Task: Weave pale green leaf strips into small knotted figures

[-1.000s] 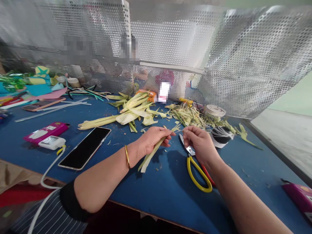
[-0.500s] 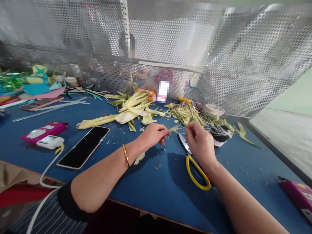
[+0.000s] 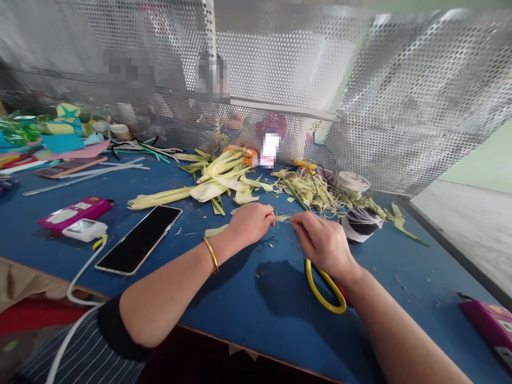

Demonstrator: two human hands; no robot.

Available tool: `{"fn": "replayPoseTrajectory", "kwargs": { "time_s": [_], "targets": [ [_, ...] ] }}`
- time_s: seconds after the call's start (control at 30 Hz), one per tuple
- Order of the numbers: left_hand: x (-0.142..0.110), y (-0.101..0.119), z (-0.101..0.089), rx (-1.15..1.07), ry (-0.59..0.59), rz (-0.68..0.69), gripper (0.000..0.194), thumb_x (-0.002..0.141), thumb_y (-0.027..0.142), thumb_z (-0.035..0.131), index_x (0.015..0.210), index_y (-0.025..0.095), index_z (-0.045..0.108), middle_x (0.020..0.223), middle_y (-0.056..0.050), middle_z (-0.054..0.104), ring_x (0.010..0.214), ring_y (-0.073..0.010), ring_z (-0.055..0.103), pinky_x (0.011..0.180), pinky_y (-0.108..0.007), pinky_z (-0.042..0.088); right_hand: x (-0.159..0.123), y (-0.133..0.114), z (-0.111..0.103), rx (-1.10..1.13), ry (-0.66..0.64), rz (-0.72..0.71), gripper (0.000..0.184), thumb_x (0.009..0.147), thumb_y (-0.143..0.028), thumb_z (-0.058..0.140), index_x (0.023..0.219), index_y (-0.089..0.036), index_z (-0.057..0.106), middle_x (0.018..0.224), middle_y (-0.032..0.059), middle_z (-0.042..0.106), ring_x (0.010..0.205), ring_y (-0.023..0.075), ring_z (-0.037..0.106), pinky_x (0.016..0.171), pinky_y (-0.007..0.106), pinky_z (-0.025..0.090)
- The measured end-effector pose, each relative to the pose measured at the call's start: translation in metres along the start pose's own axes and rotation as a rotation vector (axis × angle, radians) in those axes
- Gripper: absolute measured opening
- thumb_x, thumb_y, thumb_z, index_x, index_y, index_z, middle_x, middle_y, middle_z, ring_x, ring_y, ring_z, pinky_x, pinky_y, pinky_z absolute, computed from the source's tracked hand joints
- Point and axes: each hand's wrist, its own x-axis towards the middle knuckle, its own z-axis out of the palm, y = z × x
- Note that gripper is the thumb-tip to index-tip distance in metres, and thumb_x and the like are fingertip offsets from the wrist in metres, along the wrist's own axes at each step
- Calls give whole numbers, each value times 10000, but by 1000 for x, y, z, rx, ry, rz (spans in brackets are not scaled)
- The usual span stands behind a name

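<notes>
My left hand (image 3: 253, 221) is closed round a bundle of pale green corn husk (image 3: 216, 231). Its wide end sticks out behind the wrist side, and its frayed tip points toward my right hand. In a pinch, my right hand (image 3: 322, 237) holds the end of a thin pale strand (image 3: 285, 221) that spans the short gap between the hands. Whether that strand is thread or husk fibre I cannot tell. Beneath my right hand lie scissors with yellow and red handles (image 3: 326, 290); the blades are hidden.
Corn husks (image 3: 216, 184) and a pile of shredded husk (image 3: 312, 192) lie toward the back. A spool of white cord (image 3: 361, 224) stands right of my right hand. On the left are a phone (image 3: 140, 240) and a magenta device (image 3: 76, 213). A perforated metal screen (image 3: 276, 64) closes the back.
My left hand has turned over, swinging the husk's wide end to the left. My right hand has moved slightly left and down, covering the scissor blades.
</notes>
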Motion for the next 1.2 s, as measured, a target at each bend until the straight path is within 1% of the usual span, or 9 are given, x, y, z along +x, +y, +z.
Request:
{"fn": "replayPoseTrajectory", "kwargs": {
  "time_s": [0.17,0.33,0.5,0.63,0.83,0.9,0.97,1.1,1.2],
  "targets": [
    [-4,6,7,-46,-217,164,242,809,115,594,632,225,716,682,-13,703,662,-170,598,625,-246,354,-1,1,2,-58,28,-54,283,1007,-265,362,896,-192,612,785,56,693,609,150,591,569,268,347],
    [-6,11,1,-193,-303,301,255,814,82,575,684,227,739,754,-12,721,720,-158,631,675,-226,398,1,10,6,67,23,181,207,956,-277,415,873,-216,595,785,43,680,650,161,598,595,260,367],
    [-6,15,-9,-281,-273,287,227,882,174,549,779,206,749,788,-28,705,744,-151,615,702,-223,416,4,24,12,430,-58,501,151,877,-311,499,762,-230,555,612,-20,595,541,147,537,565,263,387],
    [-6,14,-9,-309,-116,199,234,918,192,506,827,194,722,747,-15,662,676,-132,577,666,-220,407,3,24,21,666,-106,596,159,827,-338,545,712,-228,545,535,-42,551,469,139,511,508,264,384],
    [2,0,0,-110,196,132,175,912,242,574,803,188,699,858,-63,718,823,-186,628,761,-262,416,1,-5,25,732,-220,498,157,886,-328,506,758,-238,509,604,-52,544,465,121,536,503,253,400],
    [3,-4,2,-68,209,111,168,905,245,585,801,192,707,880,-71,731,844,-197,641,757,-267,413,0,-13,23,665,-212,426,141,920,-293,473,794,-241,509,614,-49,540,498,122,537,530,248,406],
    [3,-5,3,-63,195,94,176,904,246,580,807,195,717,869,-66,738,823,-194,648,731,-265,411,-2,-18,21,564,-119,348,131,939,-263,456,824,-241,516,680,-19,567,595,139,564,592,257,430],
    [1,-3,3,-92,147,57,164,886,219,582,823,192,731,809,-44,737,746,-177,642,677,-256,407,-3,-19,22,507,100,185,131,953,-210,451,850,-228,530,1050,91,625,959,198,614,810,316,477],
    [0,-1,4,-106,115,41,171,879,189,572,807,187,726,825,-38,745,747,-169,648,668,-250,407,-3,-18,26,624,61,193,138,983,-198,414,896,-234,515,1015,72,644,939,184,623,823,314,481]
  ]
}}
